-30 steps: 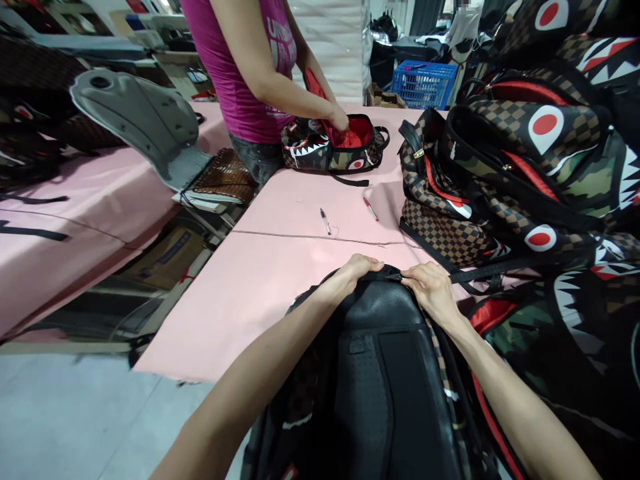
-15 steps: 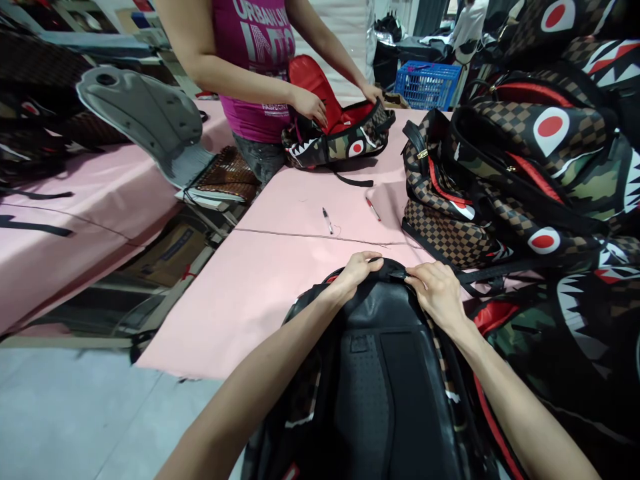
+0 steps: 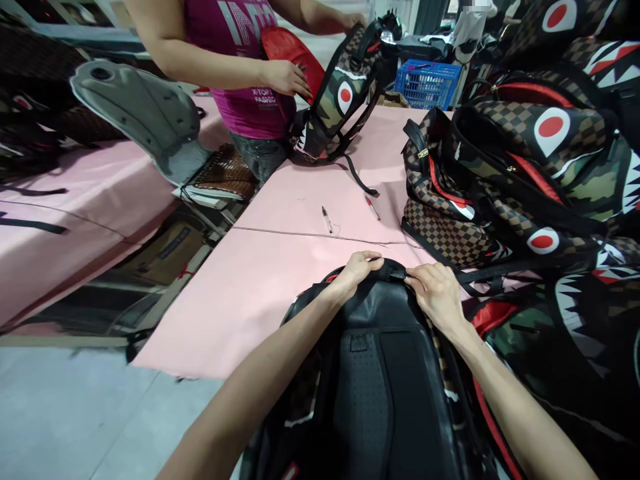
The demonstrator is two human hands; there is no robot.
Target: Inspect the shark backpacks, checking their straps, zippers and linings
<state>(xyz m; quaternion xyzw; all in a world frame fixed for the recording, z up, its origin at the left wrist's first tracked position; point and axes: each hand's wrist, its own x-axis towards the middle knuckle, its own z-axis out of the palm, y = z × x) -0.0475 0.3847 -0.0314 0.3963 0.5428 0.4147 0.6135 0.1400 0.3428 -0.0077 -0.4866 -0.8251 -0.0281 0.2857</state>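
Observation:
A backpack [image 3: 385,373] with a smooth black panel facing up lies before me on the pink-covered table [image 3: 240,293]. My left hand [image 3: 357,272] is closed on the far edge of this backpack, thumb and fingers pressing the black rim. Just to the right, my right hand [image 3: 437,290] pinches the same edge at a small dark piece, perhaps a zipper pull, which the fingers partly hide. Red lining shows at the rim beside my left wrist.
Checkered and camouflage backpacks [image 3: 550,147] are piled on the right. Two pens, one black [image 3: 327,220] and one red [image 3: 373,208], lie ahead. Across the table a co-worker [image 3: 235,60] handles another backpack [image 3: 335,100]. A grey chair [image 3: 145,113] stands left; a blue crate [image 3: 427,83] is behind.
The co-worker's backpack has been tipped up from lying flat, its right end raised, and its strap has swung. My hands and my backpack have stayed almost in place.

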